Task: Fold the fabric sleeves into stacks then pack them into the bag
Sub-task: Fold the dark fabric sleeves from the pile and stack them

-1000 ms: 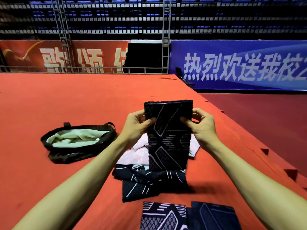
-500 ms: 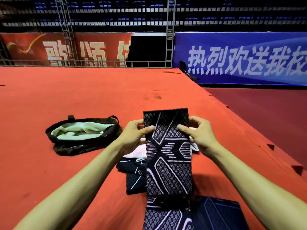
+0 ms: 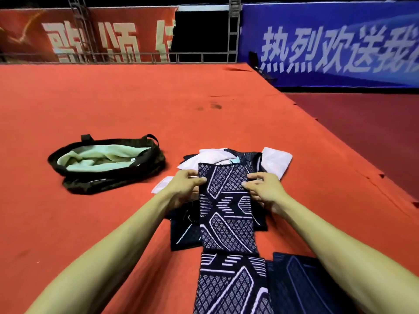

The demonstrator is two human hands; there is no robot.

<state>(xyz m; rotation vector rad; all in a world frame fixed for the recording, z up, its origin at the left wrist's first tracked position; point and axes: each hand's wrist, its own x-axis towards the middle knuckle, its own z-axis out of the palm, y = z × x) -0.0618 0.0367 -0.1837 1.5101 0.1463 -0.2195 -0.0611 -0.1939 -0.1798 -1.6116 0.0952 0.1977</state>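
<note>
I hold a dark navy sleeve with a white geometric pattern (image 3: 226,207) by its top corners. My left hand (image 3: 184,183) pinches its left edge and my right hand (image 3: 264,188) pinches its right edge. The sleeve hangs down to a folded patterned sleeve (image 3: 231,284) lying near me. Beside that one lies a darker folded sleeve (image 3: 297,282). Behind my hands is a loose pile of white and dark sleeves (image 3: 275,160). The dark bag (image 3: 108,177) with pale green lining lies open to the left.
Everything lies on a red carpeted platform (image 3: 113,105). Its right edge (image 3: 353,175) drops to a darker red floor. Banners and a metal railing (image 3: 140,56) stand at the far end.
Both hands have lowered the patterned sleeve towards me, so its bottom now reaches the folded sleeve near me. The camera has tilted down.
</note>
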